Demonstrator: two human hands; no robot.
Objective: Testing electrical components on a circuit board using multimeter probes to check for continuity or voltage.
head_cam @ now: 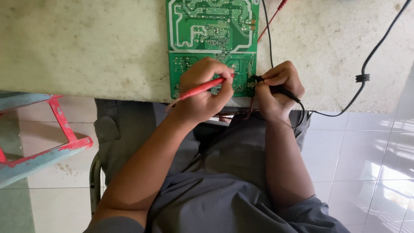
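Left hand (202, 92): grip pinching the slim red plastic test probe (199, 89), tip on the board.
Board: flat green printed circuit board (212, 39), stiff, likely fragile, lying at the pale worn desk (86, 47) edge.
Right hand (278, 88): grip pinching the thin black probe (280, 89), light; its cable (366, 64) trails right across open desk.

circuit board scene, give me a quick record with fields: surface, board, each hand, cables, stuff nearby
surface: pale worn table
board: green circuit board, solder side up, at the table's near edge
left hand: left hand grips a red probe, tip on the board's lower part
right hand: right hand grips a black probe, tip at the board's right edge
cables: black cable and thin red lead across the table
nearby: red and blue frame over the tiled floor
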